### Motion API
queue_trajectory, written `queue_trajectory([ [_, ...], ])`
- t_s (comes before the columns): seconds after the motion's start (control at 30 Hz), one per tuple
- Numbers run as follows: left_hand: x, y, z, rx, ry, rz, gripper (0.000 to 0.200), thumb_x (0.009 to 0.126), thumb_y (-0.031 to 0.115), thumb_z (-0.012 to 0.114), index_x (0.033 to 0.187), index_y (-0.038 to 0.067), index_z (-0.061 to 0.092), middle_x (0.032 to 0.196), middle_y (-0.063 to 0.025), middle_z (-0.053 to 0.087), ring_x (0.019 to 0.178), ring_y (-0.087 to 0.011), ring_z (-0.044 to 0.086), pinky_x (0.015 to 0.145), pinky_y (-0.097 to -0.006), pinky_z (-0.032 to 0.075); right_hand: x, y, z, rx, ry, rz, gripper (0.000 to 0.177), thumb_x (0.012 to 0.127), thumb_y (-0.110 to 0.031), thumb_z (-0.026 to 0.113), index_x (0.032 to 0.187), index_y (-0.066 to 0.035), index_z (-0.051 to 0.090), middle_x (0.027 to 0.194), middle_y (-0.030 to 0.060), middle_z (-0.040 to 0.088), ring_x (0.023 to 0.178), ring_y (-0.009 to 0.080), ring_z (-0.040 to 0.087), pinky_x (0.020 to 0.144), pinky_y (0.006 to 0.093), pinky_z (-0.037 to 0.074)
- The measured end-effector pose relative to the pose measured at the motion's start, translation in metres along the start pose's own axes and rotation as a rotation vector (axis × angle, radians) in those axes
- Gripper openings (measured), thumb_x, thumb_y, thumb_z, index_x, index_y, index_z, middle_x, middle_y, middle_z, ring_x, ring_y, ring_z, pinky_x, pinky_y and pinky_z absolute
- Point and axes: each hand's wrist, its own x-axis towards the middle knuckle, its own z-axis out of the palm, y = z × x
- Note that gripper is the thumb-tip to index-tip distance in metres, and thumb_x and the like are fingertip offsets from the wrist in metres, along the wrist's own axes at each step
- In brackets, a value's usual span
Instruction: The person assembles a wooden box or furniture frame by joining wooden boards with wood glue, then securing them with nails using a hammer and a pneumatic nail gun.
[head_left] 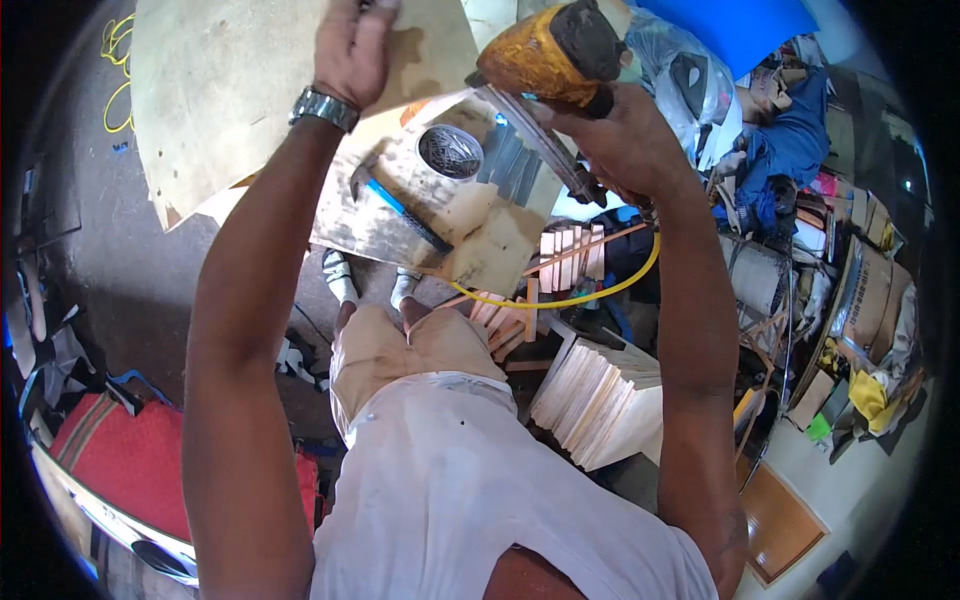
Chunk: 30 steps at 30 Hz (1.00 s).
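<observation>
My right hand (635, 140) is wrapped round the handle of a worn orange and black nail gun (540, 58). Its long metal magazine (535, 140) slants down towards my wrist. At the top edge my left hand (352, 62), with a watch on the wrist, is over a large pale plywood sheet (220, 100); its fingertips are cut off by the frame, so their grip is hidden. Below the sheet, a stained worktop (490, 240) bears a blue-handled claw hammer (400, 212) and a round tub of nails (450, 152).
A yellow air hose (590, 298) loops beneath my right forearm. To my right stand a stack of thin boards (590, 400), wood strips (570, 258) and piled clutter (790, 220). A red cloth-like item (130, 455) lies at lower left. More yellow cord (118, 105) lies on the floor.
</observation>
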Motion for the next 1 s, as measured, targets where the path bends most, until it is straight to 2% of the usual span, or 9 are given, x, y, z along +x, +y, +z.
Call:
queue_trajectory([
  [0.03,0.002,0.002,-0.008,-0.011,0.036,-0.101,0.040,0.095,0.022,0.047,0.130,0.001,0.046,0.089,-0.0045,0.049,0.062,-0.0096,0.051,0.054,-0.0251,0.050,0.001,-0.001,0.001,-0.010,0.012,-0.016,0.035,0.086,-0.031,0.075,0.108,-0.004,0.073,0.070,0.0019,0.066,0.053,0.0085,0.054,0.050,0.0281,0.044],
  [0.17,0.007,-0.020,-0.012,-0.072,0.125,0.002,0.037,0.096,0.019,0.041,0.127,0.000,0.047,0.090,-0.0047,0.052,0.059,-0.0110,0.054,0.055,-0.0255,0.050,0.001,-0.005,-0.002,-0.011,-0.020,0.020,0.035,0.086,-0.037,0.075,0.094,-0.003,0.071,0.061,-0.0006,0.060,0.047,0.0080,0.052,0.047,0.0277,0.042],
  [0.27,0.007,-0.024,-0.015,0.056,0.066,0.097,0.034,0.099,0.020,0.039,0.126,0.000,0.048,0.093,-0.0066,0.055,0.063,-0.0128,0.058,0.056,-0.0267,0.051,-0.004,-0.020,0.001,-0.015,0.001,0.037,0.041,0.087,-0.043,0.073,0.077,-0.004,0.065,0.053,-0.0021,0.053,0.042,0.0080,0.048,0.043,0.0269,0.039],
  [0.4,0.008,-0.021,-0.013,-0.098,0.026,-0.067,0.027,0.104,0.014,0.040,0.127,0.004,0.048,0.095,-0.0082,0.057,0.065,-0.0136,0.059,0.056,-0.0291,0.055,-0.003,-0.025,0.007,-0.039,-0.009,-0.018,0.045,0.087,-0.046,0.072,0.073,-0.004,0.064,0.052,-0.0012,0.052,0.043,0.0081,0.049,0.043,0.0262,0.038],
  [0.57,0.007,-0.002,-0.007,-0.172,0.085,-0.134,0.019,0.104,0.014,0.045,0.120,0.006,0.050,0.087,-0.0058,0.060,0.062,-0.0111,0.053,0.057,-0.0268,0.054,-0.003,-0.031,0.011,-0.112,0.024,-0.073,0.046,0.087,-0.046,0.072,0.070,-0.005,0.061,0.050,-0.0014,0.050,0.041,0.0078,0.048,0.041,0.0260,0.038],
  [0.67,0.014,-0.023,-0.013,0.088,0.085,0.045,0.017,0.104,0.017,0.045,0.117,0.006,0.052,0.082,-0.0047,0.059,0.065,-0.0114,0.051,0.062,-0.0254,0.049,-0.003,-0.037,0.009,-0.138,0.003,-0.060,0.045,0.089,-0.045,0.071,0.069,-0.006,0.060,0.048,-0.0015,0.048,0.037,0.0080,0.047,0.038,0.0256,0.037],
  [0.77,0.014,-0.025,-0.013,0.028,0.078,0.109,0.020,0.105,0.021,0.046,0.111,0.005,0.055,0.079,-0.0041,0.058,0.070,-0.0115,0.051,0.067,-0.0256,0.045,-0.005,-0.040,0.011,-0.149,-0.003,-0.053,0.044,0.090,-0.043,0.070,0.070,-0.006,0.060,0.047,-0.0016,0.047,0.034,0.0082,0.046,0.036,0.0251,0.037],
  [0.97,0.012,-0.015,-0.013,0.144,0.080,0.079,0.025,0.101,0.025,0.053,0.106,0.002,0.062,0.081,-0.0056,0.060,0.078,-0.0142,0.057,0.073,-0.0295,0.049,-0.006,-0.013,0.020,-0.027,0.047,-0.089,0.038,0.088,-0.040,0.073,0.075,-0.007,0.061,0.049,-0.0029,0.048,0.036,0.0076,0.045,0.034,0.0254,0.035],
  [1.0,0.015,-0.022,-0.011,0.139,0.087,0.103,0.025,0.100,0.025,0.054,0.105,0.002,0.064,0.083,-0.0060,0.062,0.080,-0.0146,0.058,0.074,-0.0297,0.049,-0.014,-0.007,0.021,0.011,0.023,0.024,0.035,0.088,-0.038,0.073,0.083,-0.005,0.064,0.057,0.0002,0.054,0.046,0.0103,0.051,0.046,0.0292,0.040],
])
